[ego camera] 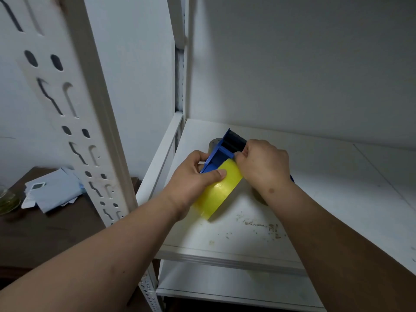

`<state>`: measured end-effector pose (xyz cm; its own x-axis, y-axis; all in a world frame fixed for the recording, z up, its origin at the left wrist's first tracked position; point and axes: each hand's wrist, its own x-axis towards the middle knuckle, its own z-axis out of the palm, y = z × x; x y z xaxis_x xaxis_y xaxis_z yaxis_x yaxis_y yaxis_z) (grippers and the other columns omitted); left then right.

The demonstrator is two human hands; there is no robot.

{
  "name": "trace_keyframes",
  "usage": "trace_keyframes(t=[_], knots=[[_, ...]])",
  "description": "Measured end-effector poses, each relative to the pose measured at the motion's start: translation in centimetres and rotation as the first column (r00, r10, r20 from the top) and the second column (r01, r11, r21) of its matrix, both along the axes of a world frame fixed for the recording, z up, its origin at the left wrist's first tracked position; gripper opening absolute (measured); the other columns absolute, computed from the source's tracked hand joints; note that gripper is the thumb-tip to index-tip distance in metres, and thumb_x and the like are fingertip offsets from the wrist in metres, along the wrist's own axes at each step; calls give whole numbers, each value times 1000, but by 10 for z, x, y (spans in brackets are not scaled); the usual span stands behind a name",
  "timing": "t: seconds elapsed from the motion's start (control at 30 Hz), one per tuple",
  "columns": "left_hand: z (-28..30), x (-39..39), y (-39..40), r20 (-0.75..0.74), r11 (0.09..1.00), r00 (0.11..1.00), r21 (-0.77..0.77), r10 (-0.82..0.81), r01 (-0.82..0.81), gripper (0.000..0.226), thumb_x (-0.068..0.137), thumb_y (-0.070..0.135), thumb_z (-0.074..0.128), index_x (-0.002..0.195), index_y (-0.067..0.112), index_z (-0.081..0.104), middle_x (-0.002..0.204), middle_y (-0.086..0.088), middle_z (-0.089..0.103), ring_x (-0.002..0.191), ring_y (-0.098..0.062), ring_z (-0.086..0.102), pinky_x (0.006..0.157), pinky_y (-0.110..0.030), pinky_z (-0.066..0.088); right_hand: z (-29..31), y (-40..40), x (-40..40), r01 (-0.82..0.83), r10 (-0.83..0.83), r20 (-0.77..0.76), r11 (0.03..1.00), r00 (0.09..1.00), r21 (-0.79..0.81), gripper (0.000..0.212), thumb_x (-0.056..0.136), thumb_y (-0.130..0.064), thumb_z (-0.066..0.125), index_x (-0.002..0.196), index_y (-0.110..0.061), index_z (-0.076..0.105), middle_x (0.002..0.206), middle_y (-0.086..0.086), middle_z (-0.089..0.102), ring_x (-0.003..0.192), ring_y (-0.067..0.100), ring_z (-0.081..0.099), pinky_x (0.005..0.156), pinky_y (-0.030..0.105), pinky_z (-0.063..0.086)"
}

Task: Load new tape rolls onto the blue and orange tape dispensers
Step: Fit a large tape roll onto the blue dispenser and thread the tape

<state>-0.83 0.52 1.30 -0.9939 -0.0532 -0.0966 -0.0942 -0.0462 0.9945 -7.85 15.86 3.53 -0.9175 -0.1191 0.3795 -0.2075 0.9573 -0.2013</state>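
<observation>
A blue tape dispenser (221, 149) with a toothed cutter at its far end is held above the white shelf (315, 199). A yellowish clear tape roll (216, 194) sits in its near end. My left hand (195, 179) grips the roll and the dispenser's left side, thumb across the roll. My right hand (263, 164) pinches at the dispenser's right wall, just above the roll. Behind the dispenser a greyish tape roll (213, 144) peeks out. Under my right wrist lies a brownish roll (258, 197), mostly hidden. No orange dispenser is in view.
A white slotted shelf post (90, 122) rises at the left, close to my left forearm. Beyond it a dark wooden table (45, 233) holds papers (54, 190) and a glass dish (7, 199). A lower shelf (225, 287) shows beneath. The shelf surface near the front is scuffed.
</observation>
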Motion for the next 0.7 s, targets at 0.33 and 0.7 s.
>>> trace_keyframes(t=[0.33,0.7], knots=[[4,7,-9,-6,1000,1000,3,-5,5,46,69,32,74,108,13,61,101,-33,64,84,-29,60,84,-49,49,2,-10,2,-83,87,-115,995,989,47,23,92,-27,48,71,-19,41,73,-5,39,65,22,38,73,34,21],[-10,10,-8,74,985,996,163,43,-55,36,72,29,77,102,20,59,89,-7,69,77,-23,68,71,-41,55,-1,-19,7,-50,63,-145,995,987,91,19,86,-23,44,69,-17,45,73,-2,48,65,23,46,79,36,19]])
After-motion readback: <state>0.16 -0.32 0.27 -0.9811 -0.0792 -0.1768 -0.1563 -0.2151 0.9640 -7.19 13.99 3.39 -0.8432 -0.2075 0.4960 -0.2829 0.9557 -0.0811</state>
